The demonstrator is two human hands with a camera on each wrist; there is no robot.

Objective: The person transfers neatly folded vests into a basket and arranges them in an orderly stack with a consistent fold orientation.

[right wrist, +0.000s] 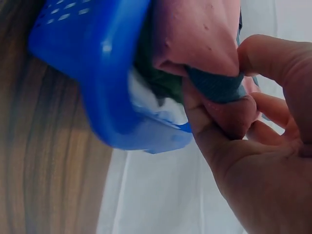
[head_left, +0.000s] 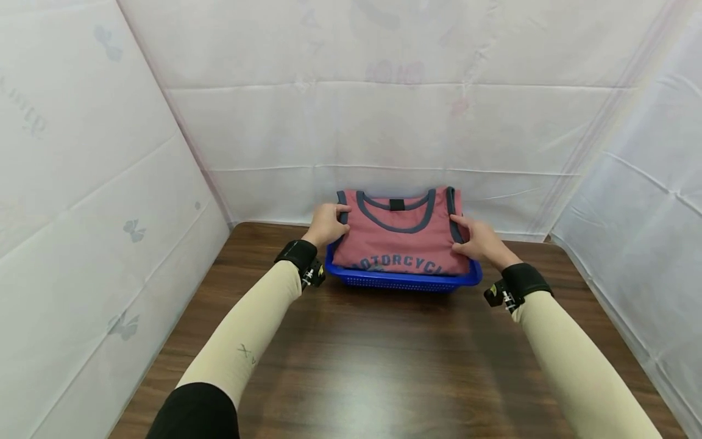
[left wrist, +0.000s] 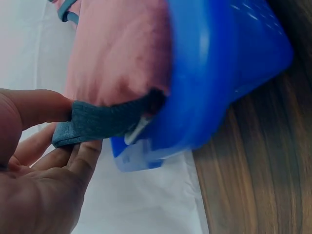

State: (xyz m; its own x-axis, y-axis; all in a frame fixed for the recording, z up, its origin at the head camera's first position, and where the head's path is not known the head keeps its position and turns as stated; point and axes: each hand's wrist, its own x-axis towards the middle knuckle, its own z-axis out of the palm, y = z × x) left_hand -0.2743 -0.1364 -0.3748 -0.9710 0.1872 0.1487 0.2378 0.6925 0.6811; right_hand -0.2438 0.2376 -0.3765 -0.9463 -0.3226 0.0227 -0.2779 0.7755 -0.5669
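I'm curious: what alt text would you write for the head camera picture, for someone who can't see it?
A person's left hand and right hand grip the two sides of a folded red tank top with grey trim, lying on top of a blue plastic basket. The basket stands at the far end of a dark wooden table, with white sheeting around it.

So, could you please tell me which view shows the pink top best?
The head view: the whole folded pink top lies on the blue basket, lettering visible. Each wrist view shows only one pinched edge, with grey trim.
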